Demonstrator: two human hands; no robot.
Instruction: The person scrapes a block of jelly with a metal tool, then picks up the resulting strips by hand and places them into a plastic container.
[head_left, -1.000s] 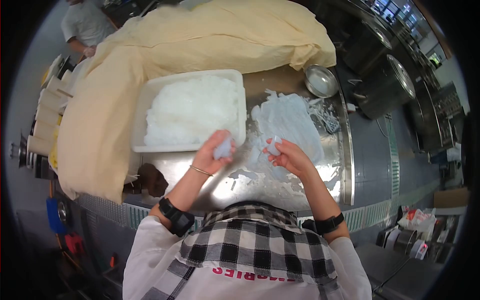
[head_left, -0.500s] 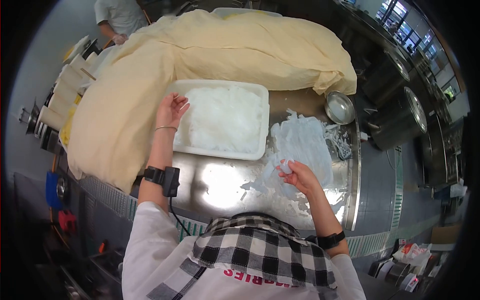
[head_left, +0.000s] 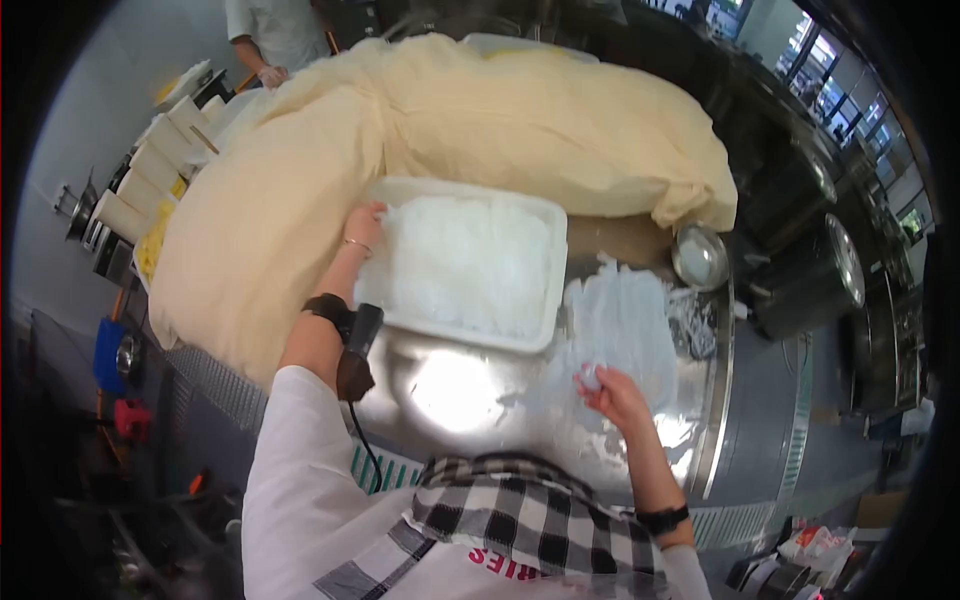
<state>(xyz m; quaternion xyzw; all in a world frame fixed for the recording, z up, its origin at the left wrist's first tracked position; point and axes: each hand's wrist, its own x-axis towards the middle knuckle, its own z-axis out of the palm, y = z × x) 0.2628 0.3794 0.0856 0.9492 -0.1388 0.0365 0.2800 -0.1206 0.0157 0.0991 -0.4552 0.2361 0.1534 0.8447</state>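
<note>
My left hand [head_left: 366, 222] is at the left rim of a white rectangular tray [head_left: 560, 300] holding a translucent white mass [head_left: 470, 260]; its fingers are bent and partly blurred, so its grip is unclear. Over the steel table [head_left: 420, 385], my right hand [head_left: 610, 393] has its fingers curled round a small whitish lump [head_left: 591, 378]. Just beyond that hand, a pale, wet, whitish layer [head_left: 625, 320] is spread on the steel. Small shreds [head_left: 697, 325] of similar material lie at its right.
Large cream cloth [head_left: 560, 120] covers a bulky mound behind and left of the tray. A metal bowl [head_left: 700, 257] sits at the table's right edge. Tall metal pots [head_left: 810, 290] stand farther right. Another person [head_left: 275, 35] is at the back left.
My left hand has gone from raised above the tray's left side to its left rim. The camera view has shifted, so the table and tray appear lower and farther right. My right hand still holds the lump.
</note>
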